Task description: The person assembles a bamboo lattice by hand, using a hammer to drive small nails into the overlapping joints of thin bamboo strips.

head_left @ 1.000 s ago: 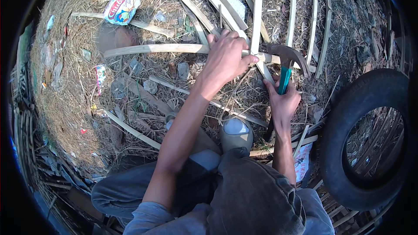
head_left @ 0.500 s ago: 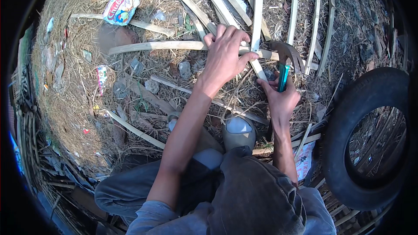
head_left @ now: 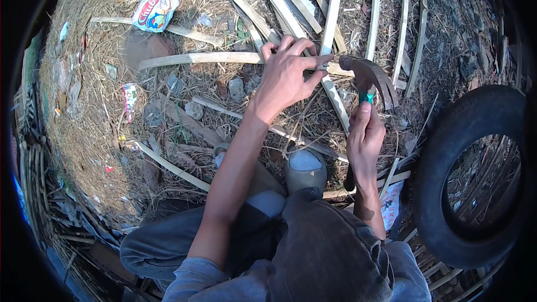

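Observation:
My right hand [head_left: 366, 137] is wrapped round the handle of a claw hammer [head_left: 369, 75], which has a green and black grip and a rusty head. The hammer head is close beside my left fingertips. My left hand [head_left: 288, 75] lies over a crosswise bamboo strip [head_left: 207, 58], its thumb and index finger pinched together. What they pinch is too small to make out. Just there, a long lengthwise bamboo strip [head_left: 334, 11] crosses the crosswise one, and its near end [head_left: 337, 100] reaches toward my right hand.
More bamboo strips [head_left: 375, 17] run away from me across dry straw. A black tyre [head_left: 436, 207] stands at my right. A stone [head_left: 236, 89], a white wrapper [head_left: 157, 8] and other litter lie at the left. My shoe [head_left: 305, 170] is close below the strips.
My right thumb has come off the lengthwise strip, and that hand now grips the hammer more fully. The strip's near end has swung slightly right. My left thumb and index finger have drawn together.

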Demonstrator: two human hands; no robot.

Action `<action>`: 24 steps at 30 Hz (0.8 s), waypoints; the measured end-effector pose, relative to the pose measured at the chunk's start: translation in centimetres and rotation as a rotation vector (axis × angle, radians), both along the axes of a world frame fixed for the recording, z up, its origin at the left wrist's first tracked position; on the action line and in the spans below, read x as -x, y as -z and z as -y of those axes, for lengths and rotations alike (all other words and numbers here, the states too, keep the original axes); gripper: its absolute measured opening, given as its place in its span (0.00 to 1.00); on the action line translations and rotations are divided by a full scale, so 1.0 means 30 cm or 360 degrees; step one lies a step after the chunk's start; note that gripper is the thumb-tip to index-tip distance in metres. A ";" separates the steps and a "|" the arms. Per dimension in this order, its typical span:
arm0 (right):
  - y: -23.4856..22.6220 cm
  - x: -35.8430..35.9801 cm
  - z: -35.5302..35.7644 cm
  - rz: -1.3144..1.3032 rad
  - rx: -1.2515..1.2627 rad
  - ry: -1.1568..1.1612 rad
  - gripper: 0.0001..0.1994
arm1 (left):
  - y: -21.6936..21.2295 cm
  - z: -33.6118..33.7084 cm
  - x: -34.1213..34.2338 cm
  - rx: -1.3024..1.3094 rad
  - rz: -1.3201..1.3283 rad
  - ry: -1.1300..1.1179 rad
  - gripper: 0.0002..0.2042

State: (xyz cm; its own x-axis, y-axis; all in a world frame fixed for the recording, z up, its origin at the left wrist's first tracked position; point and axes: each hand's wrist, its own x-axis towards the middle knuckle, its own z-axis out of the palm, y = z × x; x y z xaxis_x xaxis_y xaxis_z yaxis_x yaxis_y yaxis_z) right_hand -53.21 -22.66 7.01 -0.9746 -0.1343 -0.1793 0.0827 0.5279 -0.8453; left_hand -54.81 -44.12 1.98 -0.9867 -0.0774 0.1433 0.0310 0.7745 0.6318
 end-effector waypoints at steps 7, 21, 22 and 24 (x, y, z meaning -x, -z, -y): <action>-0.007 -0.051 0.018 0.0029 -0.0063 -0.0110 0.21 | -0.024 0.007 -0.007 0.0099 0.0045 -0.0069 0.15; -0.057 -0.022 0.010 -0.0083 -0.0210 -0.0185 0.26 | -0.003 0.007 -0.013 0.0037 0.0086 -0.0085 0.14; -0.046 -0.013 0.015 -0.0074 -0.0273 -0.0226 0.25 | 0.000 0.003 -0.012 0.0072 0.0011 -0.0127 0.14; -0.034 0.020 -0.010 -0.0094 -0.0458 -0.0407 0.25 | -0.002 -0.001 -0.002 0.0073 -0.0027 -0.0164 0.15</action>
